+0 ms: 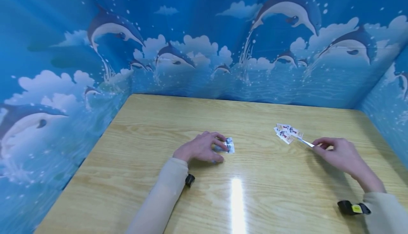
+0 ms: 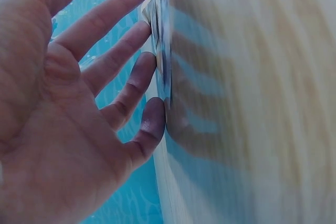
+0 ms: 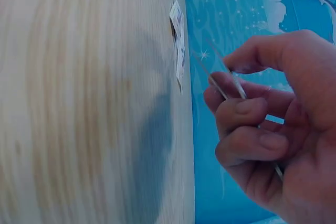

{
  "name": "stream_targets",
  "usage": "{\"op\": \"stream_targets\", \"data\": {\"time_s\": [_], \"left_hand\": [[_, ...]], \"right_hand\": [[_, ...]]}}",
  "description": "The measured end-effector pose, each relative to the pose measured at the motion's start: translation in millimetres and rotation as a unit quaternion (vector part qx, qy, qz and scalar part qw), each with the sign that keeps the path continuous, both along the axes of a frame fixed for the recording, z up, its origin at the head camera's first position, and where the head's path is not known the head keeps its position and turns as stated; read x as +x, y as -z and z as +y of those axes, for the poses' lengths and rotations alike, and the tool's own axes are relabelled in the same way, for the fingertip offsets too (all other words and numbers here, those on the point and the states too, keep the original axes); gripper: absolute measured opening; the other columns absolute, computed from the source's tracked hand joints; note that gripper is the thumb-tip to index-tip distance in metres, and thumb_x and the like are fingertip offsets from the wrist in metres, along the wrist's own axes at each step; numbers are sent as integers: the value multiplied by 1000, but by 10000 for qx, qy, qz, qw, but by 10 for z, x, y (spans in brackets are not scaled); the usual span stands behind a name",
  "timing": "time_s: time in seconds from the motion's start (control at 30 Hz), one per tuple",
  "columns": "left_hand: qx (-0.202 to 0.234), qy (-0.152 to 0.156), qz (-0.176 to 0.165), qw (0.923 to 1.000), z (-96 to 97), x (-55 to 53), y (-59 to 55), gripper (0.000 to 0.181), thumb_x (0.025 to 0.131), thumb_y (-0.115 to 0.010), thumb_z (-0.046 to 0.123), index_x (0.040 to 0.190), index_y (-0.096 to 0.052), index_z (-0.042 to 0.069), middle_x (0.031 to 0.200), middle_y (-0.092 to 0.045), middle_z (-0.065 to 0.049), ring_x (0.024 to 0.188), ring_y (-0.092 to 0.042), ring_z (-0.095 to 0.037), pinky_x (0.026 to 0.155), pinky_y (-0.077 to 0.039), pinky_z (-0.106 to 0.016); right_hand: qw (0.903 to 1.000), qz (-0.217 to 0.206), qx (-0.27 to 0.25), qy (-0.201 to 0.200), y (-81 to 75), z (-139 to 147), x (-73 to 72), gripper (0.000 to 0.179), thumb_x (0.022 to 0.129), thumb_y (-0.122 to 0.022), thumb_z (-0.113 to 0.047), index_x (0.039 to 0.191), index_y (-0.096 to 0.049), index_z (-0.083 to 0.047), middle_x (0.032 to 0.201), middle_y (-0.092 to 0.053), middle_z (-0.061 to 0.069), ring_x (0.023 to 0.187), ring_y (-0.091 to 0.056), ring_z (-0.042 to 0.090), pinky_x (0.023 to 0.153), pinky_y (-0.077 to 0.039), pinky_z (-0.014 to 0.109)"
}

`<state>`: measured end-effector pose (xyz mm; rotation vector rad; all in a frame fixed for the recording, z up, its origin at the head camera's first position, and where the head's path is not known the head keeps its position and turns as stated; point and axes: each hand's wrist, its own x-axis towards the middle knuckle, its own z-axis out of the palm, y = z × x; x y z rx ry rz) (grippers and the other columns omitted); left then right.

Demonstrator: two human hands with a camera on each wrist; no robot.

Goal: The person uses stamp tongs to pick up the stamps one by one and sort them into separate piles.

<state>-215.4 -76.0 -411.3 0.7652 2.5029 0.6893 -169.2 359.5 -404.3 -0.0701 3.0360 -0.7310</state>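
My right hand (image 1: 341, 154) holds a pair of metal tweezers (image 1: 306, 143) between thumb and fingers; in the right wrist view its two tweezer prongs (image 3: 239, 87) stand slightly apart. The tips point at a small overlapping group of printed paper cards (image 1: 284, 133) on the right half of the table. My left hand (image 1: 204, 147) is spread low over the table, palm down. Its fingertips rest on a few small flat pieces, printed or clear, (image 1: 230, 146) lying left of the card group. In the left wrist view the fingers are loosely extended along the thin stacked pieces (image 2: 166, 40).
The wood-grain table (image 1: 153, 120) carries a bright light reflection at its front middle. Behind and beside it hangs a blue curtain (image 1: 191, 74) printed with dolphins. A black wrist device (image 1: 352, 208) sits by my right sleeve, another (image 1: 190, 180) by the left.
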Motion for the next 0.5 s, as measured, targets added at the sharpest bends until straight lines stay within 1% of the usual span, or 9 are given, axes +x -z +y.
{"op": "stream_targets", "data": {"time_s": [0.07,0.3,0.4,0.5], "left_hand": [[20,-18,-37,10000,4,2,-2,36,90,-77,36,125,-74,31,155,-46,10,148,-33,-24,124,-24,-49],[2,-35,-39,10000,12,3,-8,36,89,-77,36,125,-73,31,156,-46,9,147,-35,-23,124,-26,-49],[-17,-35,-14,10000,10,11,-7,37,89,-77,37,125,-73,31,156,-46,9,147,-35,-23,124,-25,-49],[-30,-50,-34,10000,0,26,-3,38,89,-77,37,126,-73,31,157,-46,9,149,-33,-24,125,-23,-50]], "right_hand": [[9999,-55,-104,-26,-4,-49,-2,29,98,-64,-30,109,-74,-5,93,-71,7,61,-47,4,53,-35,27],[9989,-365,-284,-91,-43,-219,-32,36,101,-59,-39,115,-72,-8,103,-70,12,69,-54,7,58,-39,26],[9978,-435,-475,-128,-25,-282,-30,39,102,-59,-41,117,-72,-7,105,-70,13,71,-55,8,58,-41,26],[9973,-418,-574,-186,16,-353,-27,36,102,-60,-39,116,-72,-7,103,-70,12,74,-58,10,60,-44,25]]}}
